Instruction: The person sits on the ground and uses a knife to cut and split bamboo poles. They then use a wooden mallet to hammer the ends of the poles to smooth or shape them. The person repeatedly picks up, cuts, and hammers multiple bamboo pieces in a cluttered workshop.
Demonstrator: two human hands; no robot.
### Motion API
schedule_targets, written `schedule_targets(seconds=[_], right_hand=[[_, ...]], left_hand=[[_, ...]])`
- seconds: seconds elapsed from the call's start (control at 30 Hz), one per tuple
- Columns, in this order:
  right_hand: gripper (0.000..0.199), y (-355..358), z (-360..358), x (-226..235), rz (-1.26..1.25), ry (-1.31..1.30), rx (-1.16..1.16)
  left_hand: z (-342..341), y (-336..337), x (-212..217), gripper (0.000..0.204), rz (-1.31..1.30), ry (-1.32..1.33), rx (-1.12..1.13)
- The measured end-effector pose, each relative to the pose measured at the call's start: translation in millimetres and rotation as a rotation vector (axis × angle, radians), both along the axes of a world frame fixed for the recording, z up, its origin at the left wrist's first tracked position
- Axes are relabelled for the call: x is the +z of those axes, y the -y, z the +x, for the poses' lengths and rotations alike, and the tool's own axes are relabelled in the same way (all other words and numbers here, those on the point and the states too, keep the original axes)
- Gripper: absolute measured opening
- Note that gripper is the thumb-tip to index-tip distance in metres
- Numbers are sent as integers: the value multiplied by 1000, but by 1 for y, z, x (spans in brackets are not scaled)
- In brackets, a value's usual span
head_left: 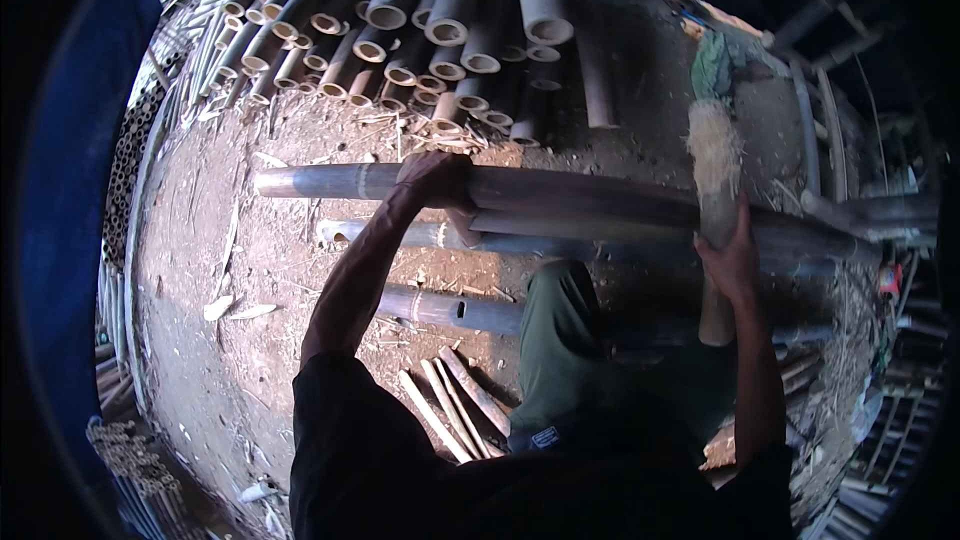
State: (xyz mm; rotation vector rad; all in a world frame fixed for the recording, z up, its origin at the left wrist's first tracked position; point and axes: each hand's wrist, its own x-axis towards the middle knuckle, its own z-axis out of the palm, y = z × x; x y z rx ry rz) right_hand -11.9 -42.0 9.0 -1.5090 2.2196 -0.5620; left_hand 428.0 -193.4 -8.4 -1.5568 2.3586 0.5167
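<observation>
A long dark bamboo pole [570, 187] lies crosswise in front of me, its pale cut end to the left. My left hand [437, 182] is closed round it near that end. Further right, my right hand [733, 258] grips a wooden club [714, 165] held upright across the pole. The club's upper end is pale and frayed, and its lower end is smooth. Just nearer to me than the gripped pole lies a second bamboo pole [420, 234]. A third bamboo pole [480, 314] with a dark hole in it runs under my bent knee.
A large stack of cut bamboo poles [455, 15] points its open ends at me from the far side. Split bamboo strips [445, 405] lie near my leg. Chips and shavings litter the dirt floor [200, 260]. A bamboo rack [835, 130] stands at the right.
</observation>
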Motion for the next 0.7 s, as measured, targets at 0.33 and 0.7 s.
schedule_targets(seconds=[0.33, 0.7], right_hand=[[95, 15, 41, 43, -208, -41, -51], [103, -15, 66, 23, 73, 35, 192]], left_hand=[[14, -4, -13, 56, 8, -57, -11], [146, -23, -22, 80, -197, -37, 31]])
